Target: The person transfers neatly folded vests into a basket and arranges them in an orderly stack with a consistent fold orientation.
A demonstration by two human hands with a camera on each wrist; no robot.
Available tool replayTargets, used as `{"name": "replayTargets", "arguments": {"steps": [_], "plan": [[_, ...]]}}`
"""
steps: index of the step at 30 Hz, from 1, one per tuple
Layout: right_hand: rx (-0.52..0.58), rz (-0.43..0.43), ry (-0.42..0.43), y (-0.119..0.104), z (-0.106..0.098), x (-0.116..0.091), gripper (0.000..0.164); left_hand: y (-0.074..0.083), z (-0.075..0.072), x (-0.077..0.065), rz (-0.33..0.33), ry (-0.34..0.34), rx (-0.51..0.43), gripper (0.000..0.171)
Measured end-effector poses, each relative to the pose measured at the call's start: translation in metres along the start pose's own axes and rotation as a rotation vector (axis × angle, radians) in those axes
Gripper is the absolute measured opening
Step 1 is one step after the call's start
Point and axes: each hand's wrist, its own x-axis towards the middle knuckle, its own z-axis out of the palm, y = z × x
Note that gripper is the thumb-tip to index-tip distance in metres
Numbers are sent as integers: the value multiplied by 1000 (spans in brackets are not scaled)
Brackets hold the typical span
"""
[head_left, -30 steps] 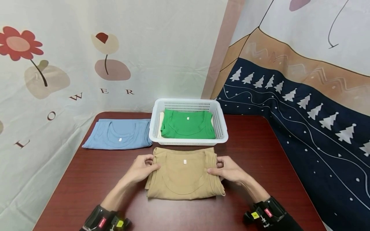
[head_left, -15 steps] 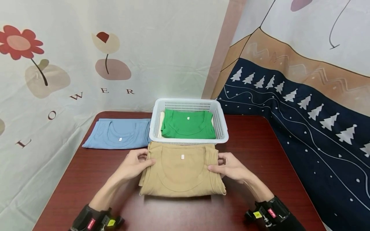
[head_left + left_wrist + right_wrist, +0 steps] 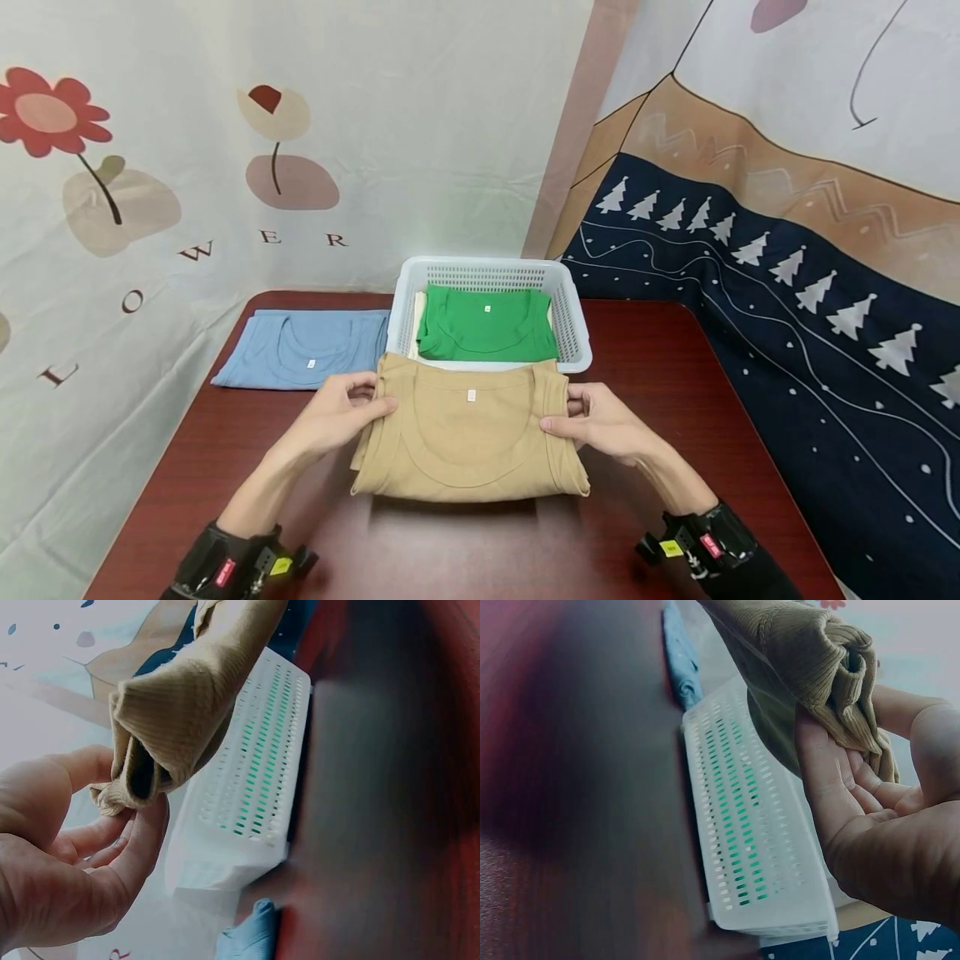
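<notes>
A folded tan shirt with a small white neck label hangs level above the table, its far edge overlapping the basket's near rim in the head view. My left hand pinches its left side, thumb on top and fingers underneath. On the opposite side my right hand grips it the same way. Both wrist views show the folded layers of the tan shirt between thumb and fingers, raised off the table. Behind it stands a white perforated basket with a folded green shirt inside, lying over something cream-coloured.
A folded blue shirt lies left of the basket, close to its wall. The dark red table has rounded far corners. Printed curtains hang right behind its back edge.
Both hands have raised the tan shirt off the table and carried it forward toward the basket. The blue shirt, the green shirt and the basket have stayed in place.
</notes>
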Motion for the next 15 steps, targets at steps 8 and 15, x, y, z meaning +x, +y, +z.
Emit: {"name": "replayTargets", "arguments": {"steps": [8,15], "plan": [[47,-42,-6,-15,-6,-6,49,14,-10,-1,12,1,-13,31],[64,-42,30,-26,-13,-2,50,26,-17,8,29,14,21,33]]}}
